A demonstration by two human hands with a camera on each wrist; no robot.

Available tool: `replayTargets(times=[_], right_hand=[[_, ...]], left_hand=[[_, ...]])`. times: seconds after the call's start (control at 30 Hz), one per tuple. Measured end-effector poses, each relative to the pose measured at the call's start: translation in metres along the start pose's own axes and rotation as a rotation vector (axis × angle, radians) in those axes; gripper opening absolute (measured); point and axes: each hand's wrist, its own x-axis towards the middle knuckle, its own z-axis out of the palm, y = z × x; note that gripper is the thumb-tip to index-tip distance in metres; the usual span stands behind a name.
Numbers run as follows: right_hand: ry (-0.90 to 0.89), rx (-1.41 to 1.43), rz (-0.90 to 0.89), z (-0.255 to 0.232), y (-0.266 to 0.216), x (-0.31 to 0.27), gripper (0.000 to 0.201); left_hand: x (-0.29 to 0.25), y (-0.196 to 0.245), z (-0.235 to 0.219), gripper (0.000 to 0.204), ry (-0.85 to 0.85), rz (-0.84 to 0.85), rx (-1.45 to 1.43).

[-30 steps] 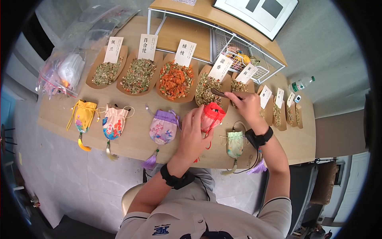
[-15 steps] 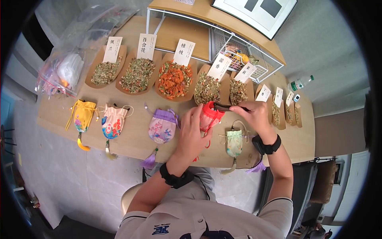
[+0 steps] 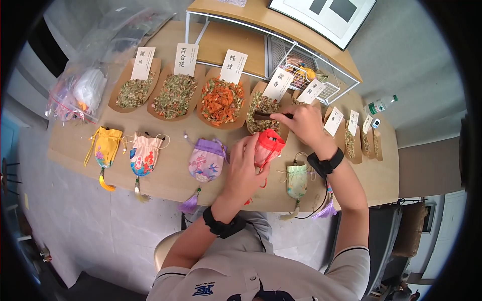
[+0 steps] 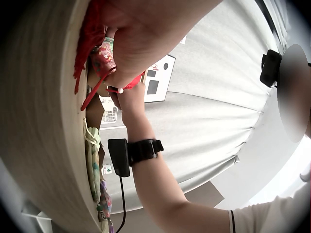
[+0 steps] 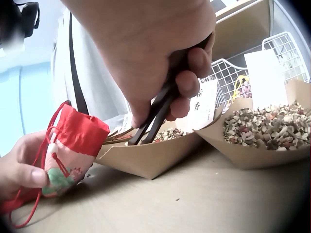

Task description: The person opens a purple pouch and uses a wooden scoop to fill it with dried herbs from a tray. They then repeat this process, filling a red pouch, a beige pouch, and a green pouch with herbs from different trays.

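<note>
A red drawstring pouch (image 3: 267, 148), pink with flowers lower down, is held by my left hand (image 3: 242, 170), its mouth upward. In the right wrist view the left fingers and thumb wrap the pouch (image 5: 73, 150) from the side. My right hand (image 3: 307, 125) grips a dark, two-armed tool (image 5: 158, 114), like tongs. The tool's tips reach into the herbs of a brown paper tray (image 5: 150, 158) behind the pouch. Whether they hold any herbs cannot be told.
More herb trays with cards line the table (image 3: 150, 193), including one with orange pieces (image 3: 221, 103). Yellow (image 3: 106, 145), pink (image 3: 144, 154), purple (image 3: 207, 159) and green (image 3: 296, 180) pouches lie in front. A wire-framed shelf (image 3: 281, 20) and plastic bags (image 3: 75, 93) stand behind.
My right hand moved from the tray to the red pouch's mouth, then back up and left to the same tray with the tool. My left hand and the pouch have barely moved.
</note>
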Motion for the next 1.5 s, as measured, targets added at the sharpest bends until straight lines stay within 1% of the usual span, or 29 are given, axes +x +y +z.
replayTargets(times=[0.03,0.13,0.23,0.33,0.43,0.53,0.73,0.83,0.93,1.03,1.13,1.23,1.33,1.5], right_hand=[[0.004,-0.001,-0.026,-0.001,-0.003,-0.002,0.044],[-0.005,-0.137,-0.099,-0.014,-0.009,-0.008,0.044],[-0.004,-0.219,-0.103,-0.013,0.009,-0.010,0.046],[0.074,-0.164,0.026,-0.012,0.018,-0.002,0.049],[-0.004,-0.162,0.168,-0.004,0.027,0.010,0.051],[-0.044,-0.097,0.204,0.007,0.034,0.017,0.051],[-0.099,-0.043,0.136,0.012,0.034,0.015,0.047],[-0.119,0.002,0.090,0.009,0.032,0.012,0.046],[-0.150,-0.009,0.064,0.004,0.026,0.009,0.042],[-0.117,0.028,0.026,0.003,0.020,0.004,0.038],[-0.058,0.005,-0.037,0.002,0.011,0.001,0.037],[0.064,-0.110,-0.177,0.009,0.009,-0.002,0.043],[0.108,-0.240,-0.182,0.012,0.000,-0.006,0.046],[0.117,-0.293,-0.131,0.015,-0.003,-0.010,0.053]], left_hand=[[0.000,0.000,0.000,0.082,-0.001,0.000,0.005],[0.000,0.001,0.000,0.082,0.003,0.003,0.008],[-0.001,0.001,0.001,0.083,0.009,0.005,0.004],[-0.001,0.000,0.001,0.083,0.010,0.003,0.001],[-0.002,-0.001,0.002,0.083,0.010,-0.003,-0.004],[-0.001,-0.001,0.001,0.083,0.008,-0.002,0.002],[-0.002,0.000,0.002,0.082,0.013,0.004,0.001],[-0.002,-0.001,0.002,0.082,0.017,-0.001,-0.004],[-0.001,0.001,0.001,0.082,0.014,-0.007,-0.005],[-0.001,0.001,0.001,0.082,0.014,-0.007,-0.002],[-0.001,0.001,0.001,0.082,0.014,-0.002,0.005],[-0.001,0.001,0.001,0.082,0.015,-0.002,0.005],[-0.001,0.001,0.001,0.082,0.012,-0.004,-0.003],[-0.001,0.000,0.001,0.082,0.009,0.001,-0.005]])
